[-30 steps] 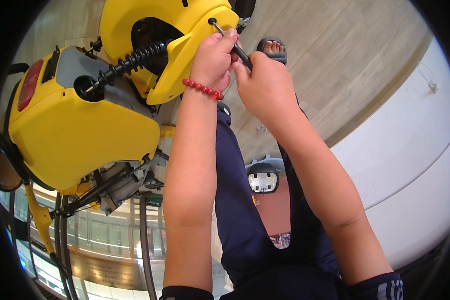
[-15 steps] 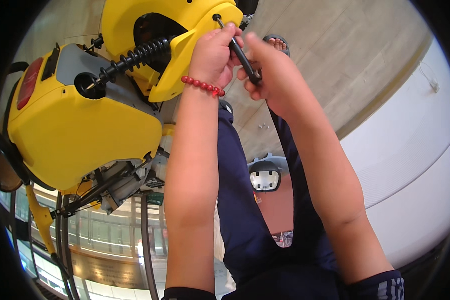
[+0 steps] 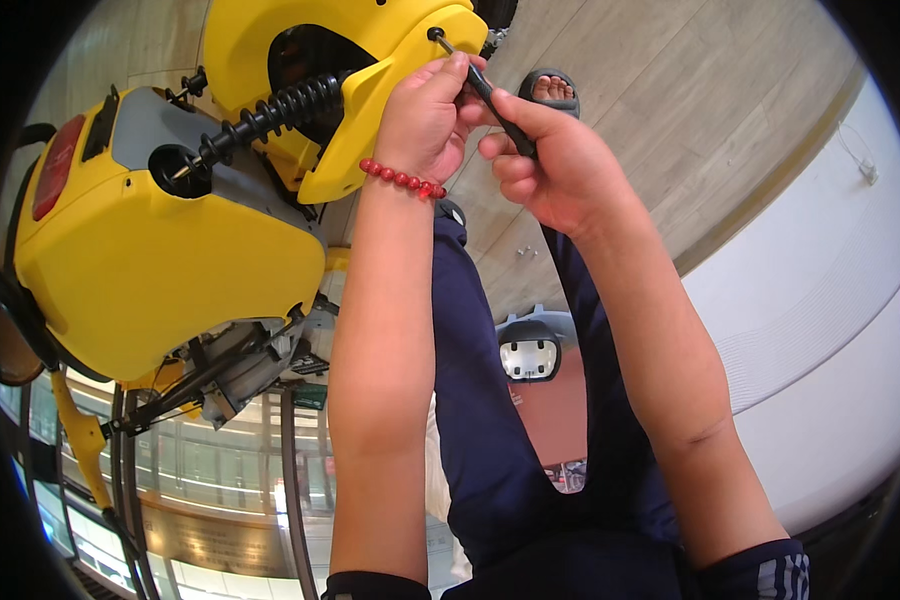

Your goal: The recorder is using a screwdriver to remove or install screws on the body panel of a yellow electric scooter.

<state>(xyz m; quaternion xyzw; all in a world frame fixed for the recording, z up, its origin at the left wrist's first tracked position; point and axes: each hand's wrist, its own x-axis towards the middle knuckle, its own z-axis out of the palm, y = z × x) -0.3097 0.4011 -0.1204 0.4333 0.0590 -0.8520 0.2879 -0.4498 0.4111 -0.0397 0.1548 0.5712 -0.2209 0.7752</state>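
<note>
A yellow machine body [image 3: 160, 250] with a grey top panel fills the left; a black ribbed hose [image 3: 270, 115] runs into its yellow upper housing [image 3: 390, 60]. My left hand [image 3: 425, 120], with a red bead bracelet [image 3: 402, 180] at the wrist, pinches the shaft of a black screwdriver [image 3: 485, 90] near its tip, which sits in a hole at the housing's edge. My right hand [image 3: 550, 170] is closed around the screwdriver's handle just to the right.
My legs in dark blue trousers [image 3: 500, 420] hang below, one sandalled foot [image 3: 550, 90] on the wooden floor [image 3: 670, 120]. A grey-and-white plastic part [image 3: 530, 350] lies beneath. Black tubes and metal brackets [image 3: 210, 380] sit under the machine. A white curved wall [image 3: 820, 340] runs on the right.
My right hand has slid down and right along the screwdriver handle, and the tool's tip has stayed at the housing's edge. The view has shifted slightly.
</note>
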